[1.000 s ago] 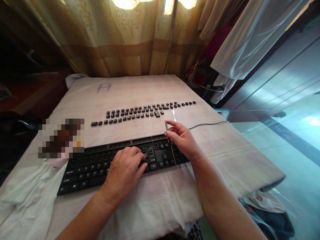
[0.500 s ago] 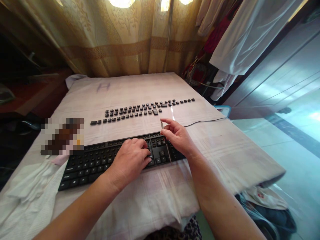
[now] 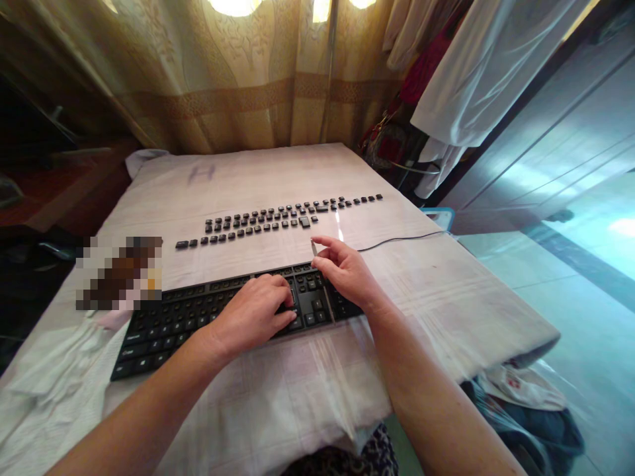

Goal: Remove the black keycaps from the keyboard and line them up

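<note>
A black keyboard (image 3: 171, 317) lies at a slant across the near part of the cloth-covered table, with many keys gone from its upper rows. On its right-centre part rests my left hand (image 3: 255, 311), fingers curled down and thumb close to the index finger; what is between them is hidden. Just above the keyboard's right end, my right hand (image 3: 342, 268) pinches a thin, pale stick-like tool (image 3: 314, 248), which points up. Beyond both hands, loose black keycaps (image 3: 241, 233) lie in several uneven rows, among them a larger keycap (image 3: 304, 222).
A dark cable (image 3: 401, 238) runs from behind my right hand to the table's right edge. White cloth (image 3: 54, 383) and a blurred-out item (image 3: 119, 274) lie at the left. Behind the table hangs a patterned curtain (image 3: 238, 86); white garments (image 3: 461, 86) hang at the right.
My left thumb and fingers have drawn a little closer together on the keyboard. My right hand still holds the thin tool in nearly the same place. The whole view has shifted slightly.
</note>
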### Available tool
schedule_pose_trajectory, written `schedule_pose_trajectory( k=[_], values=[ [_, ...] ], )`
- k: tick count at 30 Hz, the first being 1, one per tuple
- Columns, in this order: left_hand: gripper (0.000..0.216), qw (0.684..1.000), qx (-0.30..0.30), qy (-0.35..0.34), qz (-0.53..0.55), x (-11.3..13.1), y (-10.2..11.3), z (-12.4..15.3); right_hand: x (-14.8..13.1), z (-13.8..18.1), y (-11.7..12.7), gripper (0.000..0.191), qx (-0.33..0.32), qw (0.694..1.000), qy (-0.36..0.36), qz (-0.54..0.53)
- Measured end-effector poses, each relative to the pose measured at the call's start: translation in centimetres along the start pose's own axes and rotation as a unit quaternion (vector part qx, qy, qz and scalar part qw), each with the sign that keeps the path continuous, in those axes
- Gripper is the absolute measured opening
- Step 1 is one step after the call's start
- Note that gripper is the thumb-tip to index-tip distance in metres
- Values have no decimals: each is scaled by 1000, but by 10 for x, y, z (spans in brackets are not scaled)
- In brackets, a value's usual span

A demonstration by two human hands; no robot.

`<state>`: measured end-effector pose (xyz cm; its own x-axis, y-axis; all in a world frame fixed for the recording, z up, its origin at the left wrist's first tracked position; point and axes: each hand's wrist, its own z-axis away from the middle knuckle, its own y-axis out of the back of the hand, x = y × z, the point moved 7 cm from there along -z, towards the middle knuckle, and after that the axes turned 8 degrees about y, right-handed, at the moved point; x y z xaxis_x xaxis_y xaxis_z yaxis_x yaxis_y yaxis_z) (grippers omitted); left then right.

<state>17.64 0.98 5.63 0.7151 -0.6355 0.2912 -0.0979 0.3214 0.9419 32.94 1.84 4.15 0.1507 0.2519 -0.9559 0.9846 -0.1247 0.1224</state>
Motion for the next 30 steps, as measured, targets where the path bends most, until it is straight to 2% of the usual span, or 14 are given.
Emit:
schedule_pose_trajectory(
  k=[5, 10, 17, 24, 30],
  values=[
    [23, 999, -13, 5, -36, 3, 3, -6, 0, -1, 0, 45, -2, 1000, -10, -5],
    [20, 997, -15, -10, -71, 8, 1, -7, 2, -1, 0, 45, 0, 1000, -12, -2],
    [19, 984, 21, -58, -168, 18, -7, -1, 2, 0, 1, 43, 1, 1000, -2, 15],
    [19, 983, 41, -59, -170, 16, -8, 3, 2, 1, -1, 44, -14, 999, -3, 30],
    [25, 987, 44, -61, -138, 15, -8, 5, 1, 2, -3, 52, -16, 1000, -19, 16]
  ],
)
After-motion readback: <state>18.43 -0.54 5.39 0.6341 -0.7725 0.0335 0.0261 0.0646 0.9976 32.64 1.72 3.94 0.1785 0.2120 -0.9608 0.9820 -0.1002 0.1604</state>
